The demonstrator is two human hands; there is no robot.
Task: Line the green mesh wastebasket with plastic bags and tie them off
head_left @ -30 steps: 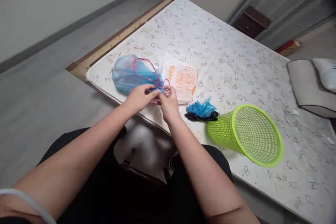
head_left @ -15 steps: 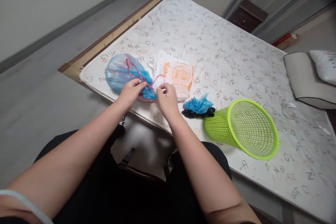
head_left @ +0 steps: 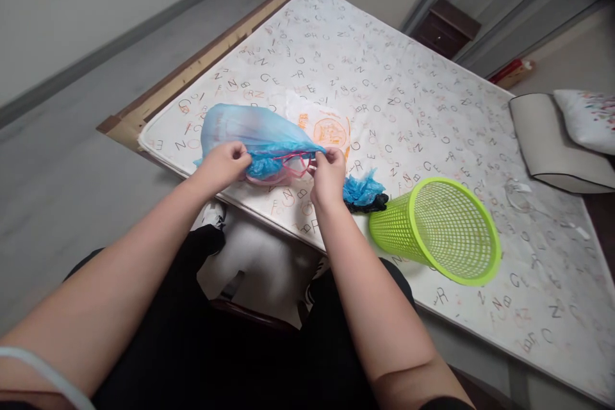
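A filled blue translucent plastic bag (head_left: 245,125) lies near the mattress edge, its gathered top stretched to the right. My left hand (head_left: 225,165) is closed in a pinch at the near side of the bag's crumpled blue plastic. At the stretched end, my right hand (head_left: 329,173) pinches the bag between thumb and fingers. A red drawstring (head_left: 296,165) hangs in loops between the two hands. Behind the bag lies a flat white plastic bag with orange print (head_left: 331,131), partly covered. What is inside the blue bag cannot be made out.
A green mesh wastebasket (head_left: 413,221) lies on its side to the right. Beside it are a crumpled blue bag (head_left: 364,189) and a black one (head_left: 372,205). The letter-print mattress (head_left: 384,77) has a wooden frame (head_left: 202,57). A grey cushion (head_left: 542,141) sits far right.
My right hand has moved right, drawing the bag's top out into a stretched point. My left hand has shifted slightly left and down. The red drawstring has moved right with the plastic.
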